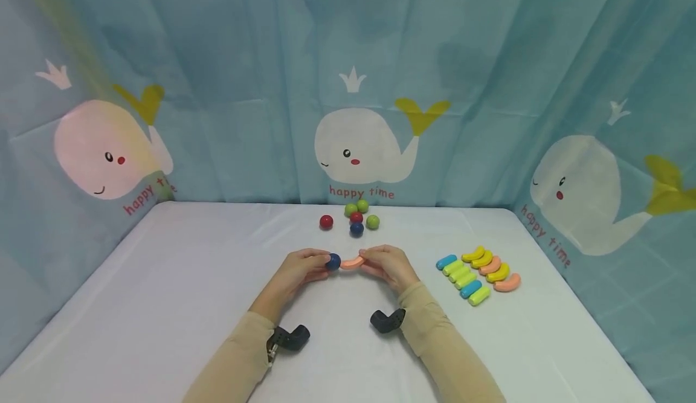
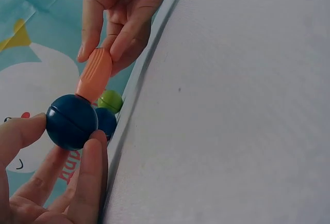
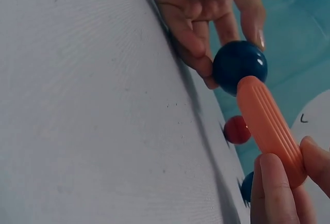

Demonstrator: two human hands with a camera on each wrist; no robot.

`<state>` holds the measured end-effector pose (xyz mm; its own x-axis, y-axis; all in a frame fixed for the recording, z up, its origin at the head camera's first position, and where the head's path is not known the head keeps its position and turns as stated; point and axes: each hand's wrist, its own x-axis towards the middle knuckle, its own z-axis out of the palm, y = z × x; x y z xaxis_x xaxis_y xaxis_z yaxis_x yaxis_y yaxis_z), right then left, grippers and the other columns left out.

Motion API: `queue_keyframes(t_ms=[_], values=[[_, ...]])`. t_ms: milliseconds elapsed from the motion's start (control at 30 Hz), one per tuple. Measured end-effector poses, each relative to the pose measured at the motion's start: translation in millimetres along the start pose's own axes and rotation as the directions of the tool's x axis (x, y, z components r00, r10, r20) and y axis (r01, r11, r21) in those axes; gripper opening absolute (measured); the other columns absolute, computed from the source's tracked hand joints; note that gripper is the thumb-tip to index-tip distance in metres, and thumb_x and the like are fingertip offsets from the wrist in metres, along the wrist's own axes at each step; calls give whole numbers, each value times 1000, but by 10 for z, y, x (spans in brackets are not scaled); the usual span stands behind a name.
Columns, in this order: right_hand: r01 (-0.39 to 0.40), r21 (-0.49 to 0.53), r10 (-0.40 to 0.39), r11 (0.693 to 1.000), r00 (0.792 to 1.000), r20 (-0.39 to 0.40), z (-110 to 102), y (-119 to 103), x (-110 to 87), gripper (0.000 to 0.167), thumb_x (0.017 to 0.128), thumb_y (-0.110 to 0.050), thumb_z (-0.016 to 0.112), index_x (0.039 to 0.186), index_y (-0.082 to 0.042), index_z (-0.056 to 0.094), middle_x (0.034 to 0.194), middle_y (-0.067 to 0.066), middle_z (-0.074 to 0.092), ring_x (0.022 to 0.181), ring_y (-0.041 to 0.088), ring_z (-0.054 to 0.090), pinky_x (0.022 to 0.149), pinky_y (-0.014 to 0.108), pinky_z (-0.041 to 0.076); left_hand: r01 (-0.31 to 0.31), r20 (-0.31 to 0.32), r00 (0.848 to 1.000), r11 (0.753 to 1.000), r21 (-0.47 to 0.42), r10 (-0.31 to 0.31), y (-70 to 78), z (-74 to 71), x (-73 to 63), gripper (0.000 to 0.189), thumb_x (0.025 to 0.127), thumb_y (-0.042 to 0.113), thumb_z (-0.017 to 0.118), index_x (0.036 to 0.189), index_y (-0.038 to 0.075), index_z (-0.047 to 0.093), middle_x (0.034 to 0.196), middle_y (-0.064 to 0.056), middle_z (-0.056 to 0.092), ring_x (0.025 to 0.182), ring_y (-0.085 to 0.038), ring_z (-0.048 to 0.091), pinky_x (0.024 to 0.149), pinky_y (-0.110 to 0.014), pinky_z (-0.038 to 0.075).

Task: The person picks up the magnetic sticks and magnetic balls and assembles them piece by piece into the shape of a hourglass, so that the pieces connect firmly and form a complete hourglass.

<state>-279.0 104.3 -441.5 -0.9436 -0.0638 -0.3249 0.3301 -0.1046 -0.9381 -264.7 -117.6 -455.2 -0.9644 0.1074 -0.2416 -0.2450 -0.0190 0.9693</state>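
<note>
My left hand [image 1: 302, 268] pinches a dark blue ball [image 1: 333, 262] between thumb and fingers; a groove runs round it in the left wrist view. My right hand [image 1: 389, 265] pinches one end of a curved, ridged orange piece [image 1: 352, 263]. The other end of that piece meets the ball in both wrist views; whether the two are joined, I cannot tell. Both things are held above the white table, in front of a loose group with a second blue ball [image 1: 356, 229], red balls [image 1: 326, 222] and green balls [image 1: 372, 222].
To the right lie rows of blue and lime short cylinders [image 1: 470, 289], beside yellow and orange curved pieces [image 1: 498, 272]. The white table [image 1: 163, 306] meets a blue curtain [image 1: 234, 149] at the back and sides. A black camera [image 1: 388, 321] sits at the right wrist.
</note>
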Motion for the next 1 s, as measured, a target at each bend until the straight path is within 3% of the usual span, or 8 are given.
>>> queue_keyframes(t_ms=[467,700,1000], values=[[21,31,-21,999,1000,18,-7,32,-4,23,90,-4,70,109,6,63,102,10,70,88,12,71,82,26,60,-10,25,1000,1000,22,9,-48,-2,40,37,91,11,71,124,-3,63,106,-15,73,86,-18,73,84,-32,61],[26,34,-28,999,998,54,-58,39,6,28,92,-2,66,117,10,62,109,14,69,95,14,71,90,30,58,-14,4,1000,1000,-25,14,-56,-2,57,37,91,10,70,126,-2,63,103,-13,74,86,-15,72,82,-30,61],[12,-3,-11,1000,995,95,-70,32,-23,30,93,-6,66,119,9,63,110,13,71,97,15,71,91,32,58,4,-7,1000,999,-38,-5,-61,-29,67,39,93,13,69,126,-4,60,117,-19,70,90,-12,72,83,-27,60]])
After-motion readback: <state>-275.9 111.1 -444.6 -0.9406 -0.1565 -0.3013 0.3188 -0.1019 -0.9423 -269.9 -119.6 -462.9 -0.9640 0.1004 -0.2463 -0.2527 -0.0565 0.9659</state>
